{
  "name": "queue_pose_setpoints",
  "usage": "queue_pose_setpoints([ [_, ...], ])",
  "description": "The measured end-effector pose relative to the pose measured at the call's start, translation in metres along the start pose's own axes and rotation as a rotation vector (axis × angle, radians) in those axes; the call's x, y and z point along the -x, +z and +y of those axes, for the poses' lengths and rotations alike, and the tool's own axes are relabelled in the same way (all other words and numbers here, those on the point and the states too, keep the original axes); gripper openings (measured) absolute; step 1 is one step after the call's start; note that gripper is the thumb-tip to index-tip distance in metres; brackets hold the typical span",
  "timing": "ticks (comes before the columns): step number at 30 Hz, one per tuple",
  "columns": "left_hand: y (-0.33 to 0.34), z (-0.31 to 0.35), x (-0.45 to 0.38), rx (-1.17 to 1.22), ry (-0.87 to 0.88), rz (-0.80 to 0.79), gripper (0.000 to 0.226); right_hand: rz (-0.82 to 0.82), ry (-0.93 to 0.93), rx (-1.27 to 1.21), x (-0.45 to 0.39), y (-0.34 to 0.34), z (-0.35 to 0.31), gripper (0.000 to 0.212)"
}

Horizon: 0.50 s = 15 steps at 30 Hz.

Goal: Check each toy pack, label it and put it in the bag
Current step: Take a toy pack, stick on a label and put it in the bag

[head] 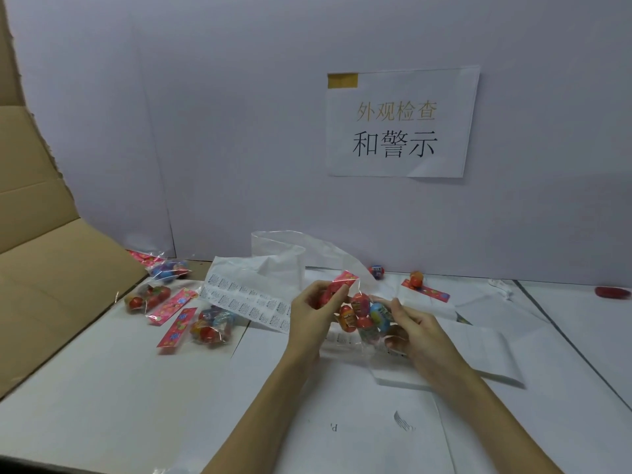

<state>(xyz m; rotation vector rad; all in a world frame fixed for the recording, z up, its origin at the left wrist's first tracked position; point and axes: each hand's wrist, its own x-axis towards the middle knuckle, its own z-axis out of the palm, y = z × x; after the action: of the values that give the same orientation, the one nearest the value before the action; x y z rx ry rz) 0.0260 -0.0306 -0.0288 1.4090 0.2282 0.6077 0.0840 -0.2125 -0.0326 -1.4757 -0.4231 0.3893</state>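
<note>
Toy pack [362,314] held above the table [136,405] between both hands, clear film full of small coloured egg-shaped toys. Left hand [313,311] clamped on the pack's red header card [343,282], thumb and fingers pinching that end. Right hand [410,325] curled round the opposite end of the film, fingers closed on the plastic. Clear bag [290,254] standing open just beyond the left hand, mouth slack and folded. Label sheet [246,299] lying just outside the left hand, rows of small printed labels facing up. Three more packs [191,313] further out past the left hand, toward the cardboard flap [44,261]. Two loose toys [396,275] beyond the right hand, near the wall. Whether a label already sits on the held pack: cannot tell. Probable risks: film slipping through the right-hand grip and spilling the pack onto the table; header tearing under opposed pull; label creasing or sticking to a finger during peeling; slack bag mouth collapsing on entry; unlabelled pack bagged through oversight.
</note>
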Motion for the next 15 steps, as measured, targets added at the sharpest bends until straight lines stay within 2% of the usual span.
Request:
queue_pose_setpoints([
  [4,0.0015,-0.0020,0.0025,-0.184,0.158,0.109,0.037,0.113,-0.077,-0.040,0.0002,0.0010,0.0026,0.044],
  [6,0.0022,-0.0040,0.0032,-0.249,0.219,0.114,0.039,0.130,-0.102,-0.075,0.0004,0.0001,0.0034,0.042],
  [10,0.0076,-0.0032,0.0067,-0.067,0.036,-0.127,0.031,0.060,-0.068,-0.186,0.0022,0.0031,0.0036,0.039],
  [15,0.0030,-0.0037,0.0058,-0.080,0.067,-0.223,0.033,0.067,-0.025,-0.236,-0.0015,0.0025,0.0070,0.030],
])
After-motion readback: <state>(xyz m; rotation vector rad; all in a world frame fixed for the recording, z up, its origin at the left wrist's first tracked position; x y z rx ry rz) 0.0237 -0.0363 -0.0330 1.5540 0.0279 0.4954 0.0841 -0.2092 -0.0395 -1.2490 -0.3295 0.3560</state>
